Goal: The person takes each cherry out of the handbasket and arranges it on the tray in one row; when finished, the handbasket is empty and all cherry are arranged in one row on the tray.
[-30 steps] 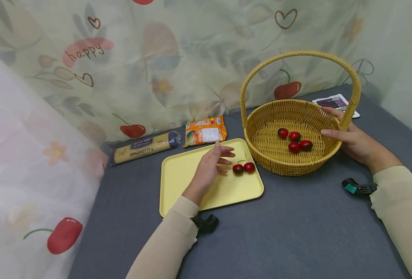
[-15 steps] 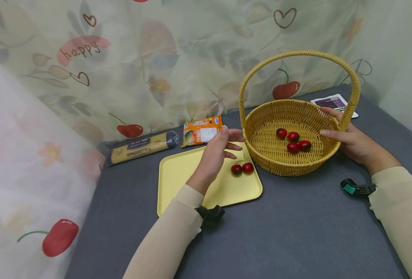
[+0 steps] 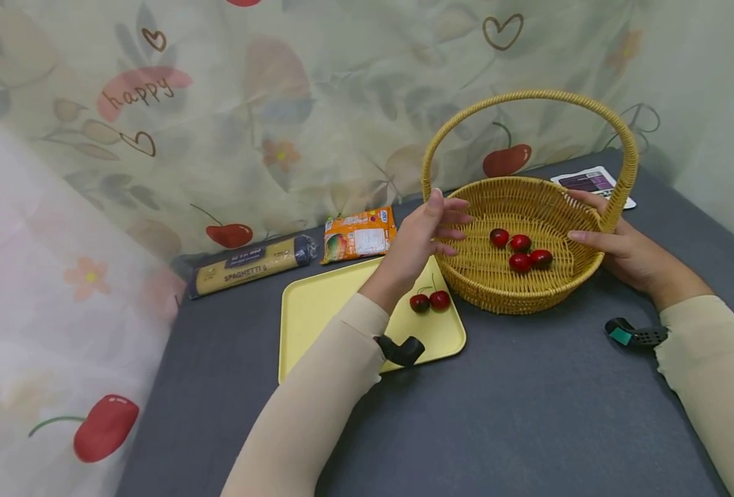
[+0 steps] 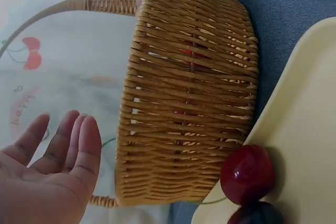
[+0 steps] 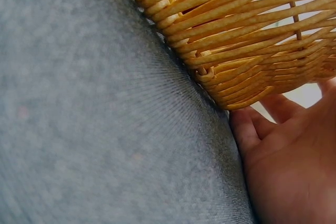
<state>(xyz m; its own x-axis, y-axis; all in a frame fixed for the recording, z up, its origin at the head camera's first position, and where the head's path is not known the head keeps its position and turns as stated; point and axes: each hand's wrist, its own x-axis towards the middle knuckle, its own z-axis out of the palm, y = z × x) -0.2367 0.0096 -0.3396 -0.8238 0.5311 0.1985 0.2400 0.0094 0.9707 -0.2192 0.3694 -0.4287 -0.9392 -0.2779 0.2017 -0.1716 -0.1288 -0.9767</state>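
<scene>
A wicker basket [image 3: 528,304] with a tall arched handle holds several dark red cherries [image 3: 520,262]. My right hand [image 3: 640,262] grips its right side by the handle's base, thumb over the rim; in the right wrist view, fingers [image 5: 244,129] press against the woven outside. At the basket's left rim hovers my left hand [image 3: 416,238], its fingers loosely extended and holding nothing. The left wrist view shows that hand [image 4: 52,166] beside the weave with a gap between them. Two stemmed cherries [image 3: 439,300] lie on the right part of a yellow tray [image 3: 317,324], below my left hand.
Behind the tray lie a spaghetti pack [image 3: 251,266] and an orange snack packet [image 3: 359,235]. A white and purple card-like item [image 3: 590,183] is partly behind the basket. Patterned cloth [image 3: 342,103] hangs along the back of the grey table [image 3: 528,414].
My left hand has moved from above the tray, rightward and away from me, to the basket's left rim. My right hand and the cherries have stayed in place.
</scene>
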